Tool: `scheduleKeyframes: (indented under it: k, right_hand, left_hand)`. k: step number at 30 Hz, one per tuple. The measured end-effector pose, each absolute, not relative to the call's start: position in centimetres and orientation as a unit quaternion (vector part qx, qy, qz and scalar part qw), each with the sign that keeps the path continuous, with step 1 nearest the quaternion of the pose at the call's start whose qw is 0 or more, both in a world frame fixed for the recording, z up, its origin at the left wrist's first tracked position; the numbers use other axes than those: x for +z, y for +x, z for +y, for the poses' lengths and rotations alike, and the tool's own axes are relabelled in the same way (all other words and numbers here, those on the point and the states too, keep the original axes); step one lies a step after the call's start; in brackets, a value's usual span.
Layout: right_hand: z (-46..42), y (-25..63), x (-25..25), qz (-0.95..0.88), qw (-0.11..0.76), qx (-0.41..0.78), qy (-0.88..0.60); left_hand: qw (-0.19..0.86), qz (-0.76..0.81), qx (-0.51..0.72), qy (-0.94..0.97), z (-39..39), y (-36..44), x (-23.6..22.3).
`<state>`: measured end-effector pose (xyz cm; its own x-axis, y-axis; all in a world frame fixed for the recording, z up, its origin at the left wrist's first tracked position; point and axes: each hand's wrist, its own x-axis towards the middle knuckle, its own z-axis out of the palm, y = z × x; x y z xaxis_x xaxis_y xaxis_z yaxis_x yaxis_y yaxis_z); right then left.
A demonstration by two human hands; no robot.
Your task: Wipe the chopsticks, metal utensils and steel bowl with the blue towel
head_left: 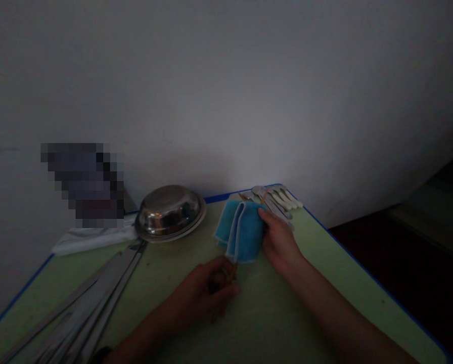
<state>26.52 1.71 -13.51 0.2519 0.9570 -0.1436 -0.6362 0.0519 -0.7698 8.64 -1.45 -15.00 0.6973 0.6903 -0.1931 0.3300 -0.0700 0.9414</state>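
Observation:
My right hand is closed on a folded blue cloth with pale stitched edges, above the table. A thin brown stick that looks like a chopstick passes behind or through the cloth. One end shows below it and the other above. My left hand has its fingers curled at the lower end of the chopstick, thumb and fingers close around it. Just beyond the cloth lie several metal spoons and several pale-handled pieces of cutlery.
On the green table with a blue edge, an upturned metal bowl rests at the back. Long flat metal strips lie at left, near a white folded bag or cloth. A blurred-out object stands against the wall.

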Motion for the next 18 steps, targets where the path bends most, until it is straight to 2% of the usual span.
scheduleKeyframes:
  k: [8,18]
  right_hand:
    - [2.8,28.5,-13.3,-0.132,0.750,0.516,-0.393]
    - [2.4,27.9,-12.8,-0.177,0.751,0.511,-0.379]
  left_hand:
    - [0.435,0.376,0.146,0.805,-1.3,8.4,-15.1]
    - [0.419,0.379,0.138,0.814,-1.4,8.4,-15.0]
